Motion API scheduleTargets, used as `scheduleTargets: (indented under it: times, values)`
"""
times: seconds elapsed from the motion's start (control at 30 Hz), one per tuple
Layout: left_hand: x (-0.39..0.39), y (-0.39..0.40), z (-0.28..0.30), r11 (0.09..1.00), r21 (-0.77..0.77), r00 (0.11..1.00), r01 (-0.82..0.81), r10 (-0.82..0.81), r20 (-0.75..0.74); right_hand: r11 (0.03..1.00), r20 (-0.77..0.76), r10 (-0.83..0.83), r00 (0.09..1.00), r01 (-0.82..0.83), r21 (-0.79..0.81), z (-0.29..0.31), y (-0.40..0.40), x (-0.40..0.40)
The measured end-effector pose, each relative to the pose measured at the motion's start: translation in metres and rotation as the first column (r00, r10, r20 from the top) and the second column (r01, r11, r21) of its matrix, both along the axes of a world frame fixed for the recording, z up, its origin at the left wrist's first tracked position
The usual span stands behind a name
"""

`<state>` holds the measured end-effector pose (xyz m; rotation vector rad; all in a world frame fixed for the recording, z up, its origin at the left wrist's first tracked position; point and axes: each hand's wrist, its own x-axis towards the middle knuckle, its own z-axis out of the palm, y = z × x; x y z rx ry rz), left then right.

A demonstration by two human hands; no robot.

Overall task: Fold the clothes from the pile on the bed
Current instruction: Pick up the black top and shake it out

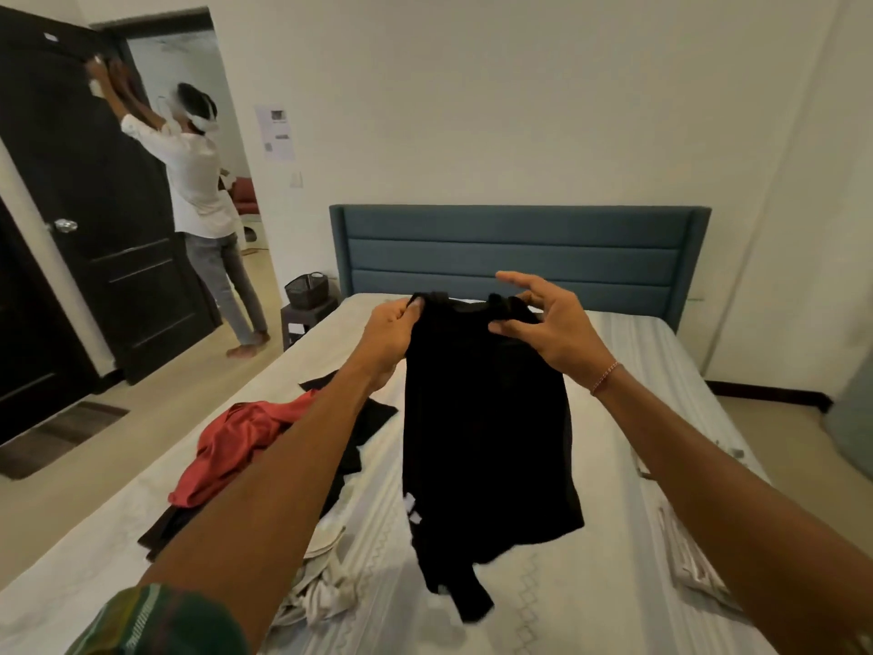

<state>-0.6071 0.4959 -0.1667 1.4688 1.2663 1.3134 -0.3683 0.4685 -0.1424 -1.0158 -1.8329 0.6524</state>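
Head view: bedroom, pale walls, teal headboard (519,250) far, bare mattress (614,536) filling near ground. Black garment (486,418) held up above mattress centre, hanging down. Left hand (389,335) grips its top left edge, fingers curled round cloth. Right hand (543,326) pinches top right edge with thumb, other fingers spread. Pile at near left: red garment (236,446), dark pieces beneath, whitish cloth (321,583) nearer. Person in white shirt (198,182) at dark door (94,205), far left.

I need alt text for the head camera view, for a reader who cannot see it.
Two hands hold up a black garment above a bed: the left hand grips its top edge, the right hand pinches it. A red garment lies crumpled on the left; a person stands at a dark door.
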Motion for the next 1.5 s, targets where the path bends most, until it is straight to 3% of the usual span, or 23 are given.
scheduleTargets:
  times: [0.07, 0.17, 0.2, 0.27, 0.33, 0.4, 0.47, 0.53, 0.6, 0.67, 0.8, 0.9, 1.1, 1.27, 1.37, 1.5]
  values:
    - [0.017, 0.002, -0.003, 1.0, -0.024, 0.999, -0.01, 0.009, -0.037, 0.995, -0.079, 0.011, 0.997, -0.019, -0.098, 0.005, -0.005, 0.017]
    - [0.044, -0.001, -0.004, 0.993, 0.027, 0.926, -0.117, 0.119, -0.358, 0.973, -0.239, -0.007, 0.971, -0.049, -0.227, 0.008, -0.014, 0.03]
    - [0.055, -0.006, -0.002, 0.989, 0.016, 0.91, -0.146, 0.141, -0.391, 0.968, -0.256, -0.03, 0.966, -0.036, -0.25, 0.008, -0.017, 0.033]
    - [0.079, -0.018, 0.004, 0.984, -0.161, 0.975, -0.072, 0.035, -0.219, 0.948, -0.268, -0.04, 0.962, -0.048, -0.314, 0.008, -0.023, 0.038]
    - [0.098, -0.024, 0.008, 0.935, -0.325, 0.99, 0.138, -0.123, 0.067, 0.92, -0.213, 0.045, 0.976, -0.124, -0.372, 0.004, -0.029, 0.042]
    - [0.112, -0.03, 0.011, 0.869, -0.342, 0.915, 0.358, -0.254, 0.314, 0.858, -0.141, 0.196, 0.97, -0.239, -0.455, -0.001, -0.035, 0.047]
    - [0.119, -0.034, 0.01, 0.806, -0.331, 0.841, 0.491, -0.34, 0.421, 0.796, -0.13, 0.292, 0.948, -0.315, -0.517, -0.003, -0.037, 0.055]
    - [0.124, -0.035, 0.007, 0.809, -0.299, 0.852, 0.507, -0.418, 0.314, 0.845, -0.098, 0.25, 0.963, -0.266, -0.464, -0.003, -0.036, 0.07]
    - [0.127, -0.035, 0.005, 0.854, -0.26, 0.889, 0.451, -0.405, 0.214, 0.965, 0.019, 0.034, 0.999, -0.028, -0.262, -0.002, -0.033, 0.087]
    - [0.129, -0.034, 0.007, 0.886, -0.214, 0.907, 0.411, -0.375, 0.191, 0.981, 0.074, -0.156, 0.985, 0.164, -0.103, -0.01, -0.025, 0.106]
    - [0.138, -0.042, 0.021, 0.894, -0.123, 0.899, 0.43, -0.413, 0.145, 0.93, 0.116, 0.064, 0.991, -0.017, -0.367, -0.051, -0.023, 0.119]
    - [0.139, -0.044, 0.032, 0.9, -0.129, 0.908, 0.417, -0.417, 0.027, 0.904, 0.058, 0.154, 0.986, -0.116, -0.411, -0.078, -0.034, 0.109]
    - [0.1, -0.036, 0.038, 0.949, -0.008, 0.931, 0.316, -0.312, -0.188, 0.943, -0.157, 0.04, 0.987, -0.09, -0.319, -0.075, -0.045, 0.111]
    - [0.068, -0.038, 0.037, 0.978, 0.137, 0.946, 0.161, -0.113, -0.304, 0.974, -0.155, 0.014, 0.988, -0.048, -0.221, -0.051, -0.052, 0.113]
    - [0.063, -0.047, 0.038, 0.978, 0.191, 0.974, 0.08, -0.037, -0.223, 0.958, -0.242, -0.027, 0.97, -0.044, -0.283, -0.041, -0.056, 0.108]
    - [0.065, -0.055, 0.039, 0.98, 0.182, 0.992, 0.077, -0.058, -0.112, 0.926, -0.408, -0.188, 0.893, 0.022, -0.376, -0.037, -0.059, 0.098]
